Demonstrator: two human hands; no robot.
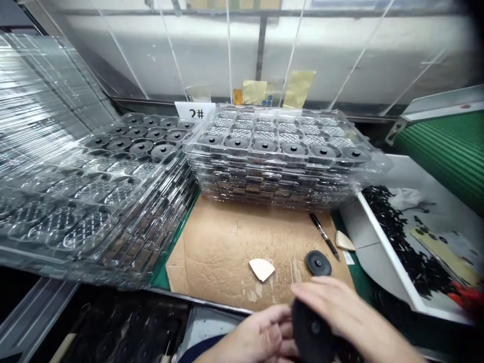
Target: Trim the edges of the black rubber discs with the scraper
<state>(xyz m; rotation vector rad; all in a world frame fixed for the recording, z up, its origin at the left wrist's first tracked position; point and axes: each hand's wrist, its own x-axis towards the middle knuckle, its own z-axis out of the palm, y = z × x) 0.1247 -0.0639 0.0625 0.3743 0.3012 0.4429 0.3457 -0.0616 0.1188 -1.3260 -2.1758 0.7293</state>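
Both hands motion-blurred at bottom edge; left hand (260, 340) and right hand (350, 317) cut off at wrists. Black disc (312, 330) between them partly covered by fingers, grip unclear. Tray stack (68, 201) cropped at left edge. White bin (393, 262) contents too small to identify. Lower-left trays dark, indistinct.

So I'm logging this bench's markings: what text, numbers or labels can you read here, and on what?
"2#": white card behind the stacked clear trays.
Yellow notes on the back wall: no writing can be made out.
Yellowish sheet in the white bin: blurred, unreadable.
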